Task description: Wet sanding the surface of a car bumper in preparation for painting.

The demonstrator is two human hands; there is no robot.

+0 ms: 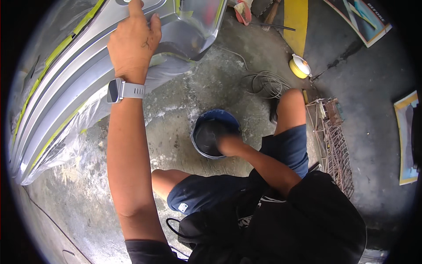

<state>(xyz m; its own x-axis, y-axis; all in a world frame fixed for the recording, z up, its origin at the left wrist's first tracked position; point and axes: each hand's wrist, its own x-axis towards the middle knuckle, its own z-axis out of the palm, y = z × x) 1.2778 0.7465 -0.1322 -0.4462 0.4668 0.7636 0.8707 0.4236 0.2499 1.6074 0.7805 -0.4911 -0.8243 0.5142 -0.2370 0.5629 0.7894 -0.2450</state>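
Observation:
My left hand (pixel 133 46), with a watch (pixel 115 90) on its wrist, reaches up to a silver vehicle panel (pixel 83 66). Its index finger stretches toward an oval recess at the top edge and its thumb stands apart; the other fingers are partly hidden. Yellow-green masking tape (pixel 46 70) and clear plastic sheeting (pixel 74 132) run along the panel. Between my knees, my right hand (pixel 230 145) dips into a round blue bucket (pixel 222 115) with dark contents. Motion smears that hand, so its fingers and anything in them cannot be made out.
A coiled hose or cable (pixel 268 84) lies on the stained concrete floor beyond my right knee. Farther off are a yellow pot with a white lid (pixel 300 66) and a broom (pixel 270 17). A rusty metal rack (pixel 334 141) stands to my right, near framed posters (pixel 406 141).

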